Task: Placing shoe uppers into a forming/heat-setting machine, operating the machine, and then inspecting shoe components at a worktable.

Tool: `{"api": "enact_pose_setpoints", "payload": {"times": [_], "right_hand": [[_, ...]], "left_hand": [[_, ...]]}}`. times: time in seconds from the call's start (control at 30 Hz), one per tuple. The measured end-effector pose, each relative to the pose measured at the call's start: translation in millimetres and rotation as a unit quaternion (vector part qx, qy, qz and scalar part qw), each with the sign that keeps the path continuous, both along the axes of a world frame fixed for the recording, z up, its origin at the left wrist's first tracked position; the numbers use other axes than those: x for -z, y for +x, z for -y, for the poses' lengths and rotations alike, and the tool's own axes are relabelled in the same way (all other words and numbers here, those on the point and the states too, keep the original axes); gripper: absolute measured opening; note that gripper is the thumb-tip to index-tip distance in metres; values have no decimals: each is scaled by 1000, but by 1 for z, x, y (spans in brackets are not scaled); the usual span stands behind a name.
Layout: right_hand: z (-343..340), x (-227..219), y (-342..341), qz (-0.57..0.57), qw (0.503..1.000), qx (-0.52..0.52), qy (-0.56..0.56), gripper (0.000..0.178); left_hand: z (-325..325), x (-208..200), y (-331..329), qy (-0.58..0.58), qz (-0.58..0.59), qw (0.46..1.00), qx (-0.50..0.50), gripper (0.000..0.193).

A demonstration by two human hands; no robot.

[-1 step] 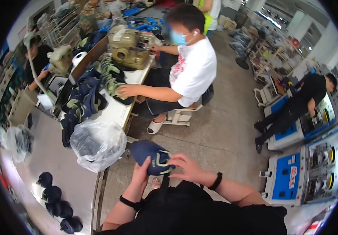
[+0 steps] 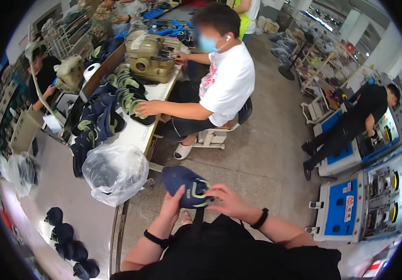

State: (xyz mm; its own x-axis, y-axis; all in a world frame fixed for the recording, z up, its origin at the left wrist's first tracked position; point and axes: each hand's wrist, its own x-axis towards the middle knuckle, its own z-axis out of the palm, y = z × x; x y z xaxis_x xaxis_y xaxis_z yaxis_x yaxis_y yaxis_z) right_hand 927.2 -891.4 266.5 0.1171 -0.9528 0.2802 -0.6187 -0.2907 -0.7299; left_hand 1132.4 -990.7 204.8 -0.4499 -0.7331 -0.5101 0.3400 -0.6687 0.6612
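A navy shoe upper [image 2: 180,183] with pale lime trim is held in front of my body, over the table's front corner. My left hand [image 2: 172,204] grips its near left side, the thumb lying on top. At the right end of the upper, my right hand [image 2: 228,200] pinches the lime-edged rim between thumb and fingers. The underside of the upper and some of my left fingers are hidden.
Left of me a grey table [image 2: 65,186] carries a clear plastic bag [image 2: 114,172] and several dark rounded pieces [image 2: 63,232]. Ahead, a seated co-worker [image 2: 226,84] handles similar uppers at an olive sewing machine [image 2: 149,58]. Blue-and-white machines [image 2: 341,207] stand at right, another person beside them.
The shoe upper and both my hands have shifted slightly to the right. My right fingers have closed in on the upper's rim.
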Motion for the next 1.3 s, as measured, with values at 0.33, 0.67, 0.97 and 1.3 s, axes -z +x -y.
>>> {"api": "enact_pose_setpoints", "payload": {"times": [0.33, 0.67, 0.97, 1.3], "right_hand": [[-223, -5, -102, 105, 904, 414, -1, 31], [-482, 3, -138, 306, 651, 671, -179, 32], [-616, -43, -220, -229, 465, 847, -122, 37], [-718, -47, -409, -223, 383, 890, -107, 34]], "left_hand": [[-108, -18, -209, -72, -89, 887, 447, 65], [-325, -13, -390, 68, -127, 711, 688, 45], [-428, -45, -532, 49, -79, 695, 713, 48], [-493, -13, -759, 51, -23, 737, 674, 46]]}}
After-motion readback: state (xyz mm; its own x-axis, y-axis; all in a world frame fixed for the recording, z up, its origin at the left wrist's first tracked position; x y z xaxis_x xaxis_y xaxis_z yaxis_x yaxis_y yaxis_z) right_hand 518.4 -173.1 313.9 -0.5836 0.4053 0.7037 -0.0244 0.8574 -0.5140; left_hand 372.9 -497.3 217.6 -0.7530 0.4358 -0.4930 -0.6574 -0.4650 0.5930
